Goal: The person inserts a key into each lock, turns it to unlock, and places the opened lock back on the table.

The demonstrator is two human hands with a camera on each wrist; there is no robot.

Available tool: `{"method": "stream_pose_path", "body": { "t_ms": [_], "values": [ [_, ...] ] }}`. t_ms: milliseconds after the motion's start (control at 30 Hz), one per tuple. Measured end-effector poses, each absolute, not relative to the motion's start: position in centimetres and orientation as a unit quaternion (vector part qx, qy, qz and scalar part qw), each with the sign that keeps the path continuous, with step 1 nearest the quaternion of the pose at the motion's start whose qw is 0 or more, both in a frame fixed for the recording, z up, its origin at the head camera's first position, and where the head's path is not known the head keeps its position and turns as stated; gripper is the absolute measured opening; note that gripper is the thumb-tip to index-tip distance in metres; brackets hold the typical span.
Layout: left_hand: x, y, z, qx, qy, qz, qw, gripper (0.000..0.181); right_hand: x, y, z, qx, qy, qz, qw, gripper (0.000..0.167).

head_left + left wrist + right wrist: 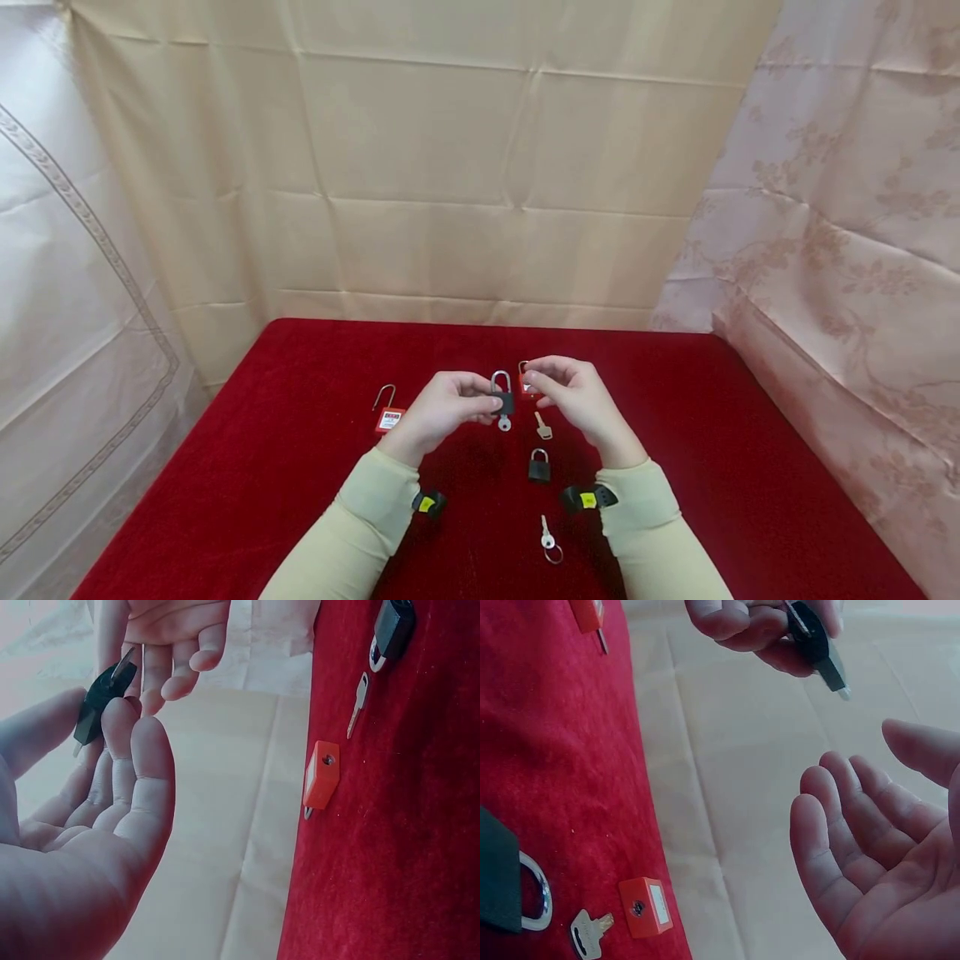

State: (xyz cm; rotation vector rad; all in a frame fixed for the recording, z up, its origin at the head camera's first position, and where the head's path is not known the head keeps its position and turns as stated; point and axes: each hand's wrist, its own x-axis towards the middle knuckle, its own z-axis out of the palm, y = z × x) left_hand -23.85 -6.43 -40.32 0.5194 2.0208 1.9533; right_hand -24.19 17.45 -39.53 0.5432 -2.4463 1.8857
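In the head view my left hand (442, 408) pinches a black padlock (506, 403) between thumb and fingers, above the table. Its silver shackle points up, and a silver key (505, 423) sticks out from its lower end. My right hand (581, 398) is just to the right, apart from the lock, fingers loosely bent and holding nothing. The right wrist view shows a gap between the right hand's fingers (814, 832) and the black padlock (817, 649). Behind the right hand, a red padlock (527, 385) is partly hidden.
Below that red padlock lie a brass-coloured key (543, 427), a second black padlock (539, 470) and a silver key with a ring (548, 539). Another red padlock (390, 419), its shackle raised, lies left of the left hand. A red cloth (300, 467) covers the table; curtains hang around it.
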Motion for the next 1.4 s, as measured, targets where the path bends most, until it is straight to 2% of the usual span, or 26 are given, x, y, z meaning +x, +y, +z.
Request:
{"method": "stream_pose_path", "body": {
  "t_ms": [633, 1100, 1400],
  "values": [
    [-23.60, -6.09, -40.08, 0.218, 0.692, 0.667, 0.173, 0.020, -24.06, 17.37, -39.83, 0.206, -0.783, 0.585, -0.044, 0.019],
    [-23.49, -6.11, -40.21, 0.219, 0.695, 0.658, 0.189, 0.019, -24.03, 17.38, -39.93, 0.236, -0.759, 0.603, -0.069, 0.027],
    [-23.51, -6.04, -40.12, 0.224, 0.693, 0.658, 0.193, 0.016, -24.24, 17.57, -40.24, 0.238, -0.757, 0.604, -0.077, 0.025]
  ]
}}
